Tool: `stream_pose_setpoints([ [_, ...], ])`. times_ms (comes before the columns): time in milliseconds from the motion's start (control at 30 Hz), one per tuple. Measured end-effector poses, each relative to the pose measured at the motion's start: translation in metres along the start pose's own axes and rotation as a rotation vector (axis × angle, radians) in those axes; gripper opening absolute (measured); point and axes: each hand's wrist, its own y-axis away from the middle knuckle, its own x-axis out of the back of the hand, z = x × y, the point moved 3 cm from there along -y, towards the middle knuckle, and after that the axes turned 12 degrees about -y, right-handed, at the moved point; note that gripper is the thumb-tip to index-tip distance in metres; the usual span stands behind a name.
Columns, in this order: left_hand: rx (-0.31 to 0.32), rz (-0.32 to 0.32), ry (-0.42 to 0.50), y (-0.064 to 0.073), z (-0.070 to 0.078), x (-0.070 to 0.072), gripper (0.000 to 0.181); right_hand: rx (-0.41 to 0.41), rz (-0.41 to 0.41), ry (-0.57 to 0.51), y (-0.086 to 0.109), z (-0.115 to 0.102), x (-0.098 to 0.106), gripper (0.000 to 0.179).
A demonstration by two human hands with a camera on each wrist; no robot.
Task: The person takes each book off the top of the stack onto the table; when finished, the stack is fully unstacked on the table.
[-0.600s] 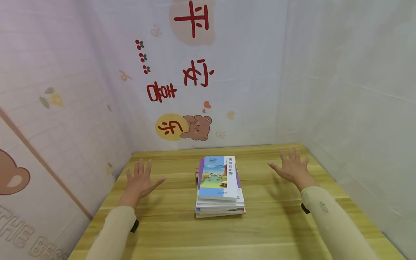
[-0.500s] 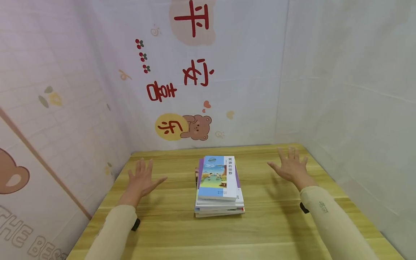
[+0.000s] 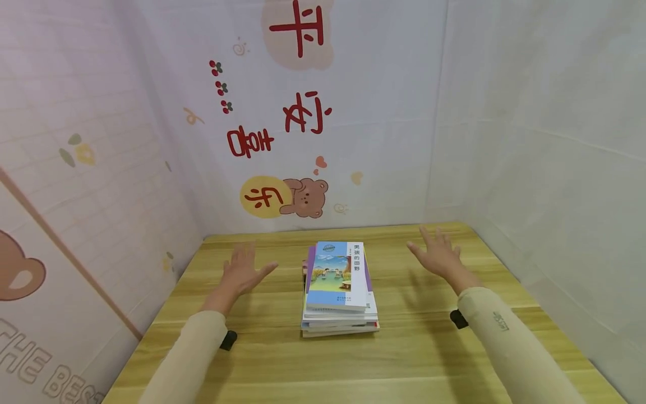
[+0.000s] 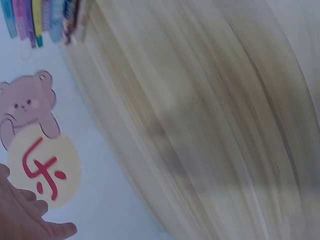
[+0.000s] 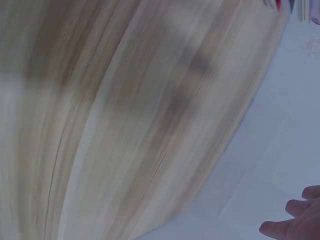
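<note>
In the head view a stack of several books (image 3: 313, 330) lies at the middle of the wooden table. Its top book (image 3: 335, 275) has a blue and white cover with a picture of children by water. To the left of the stack, my left hand (image 3: 241, 275) is held above the table, fingers spread and thumb pointing at the books. My right hand (image 3: 438, 255) hovers on the other side, fingers spread as well. Both hands hold nothing and are apart from the stack. The left wrist view shows book spines (image 4: 47, 20) at its top left corner.
The wooden table (image 3: 343, 365) reaches back to a white cloth wall (image 3: 383, 112) printed with red characters and a bear (image 3: 307, 197). More cloth walls stand along the left (image 3: 116, 213) and right (image 3: 550, 185) sides.
My left hand has moved right and my right hand has moved left, both nearer to the book stack. The books have stayed where they were.
</note>
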Motion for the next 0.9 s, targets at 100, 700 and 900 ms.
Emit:
stream_pose_setpoints([
  [100, -0.016, -0.004, 0.073, -0.003, 0.012, -0.002, 0.11, 0.01, -0.004, -0.087, -0.001, -0.008, -0.003, 0.084],
  [700, -0.01, -0.13, 0.612, 0.004, 0.062, -0.011, 0.098, -0.011, -0.135, -0.528, 0.014, -0.058, -0.051, 0.074],
  [900, 0.024, -0.179, 0.738, 0.007, 0.069, -0.023, 0.09, -0.035, -0.147, -0.586, 0.022, -0.06, -0.064, 0.066],
])
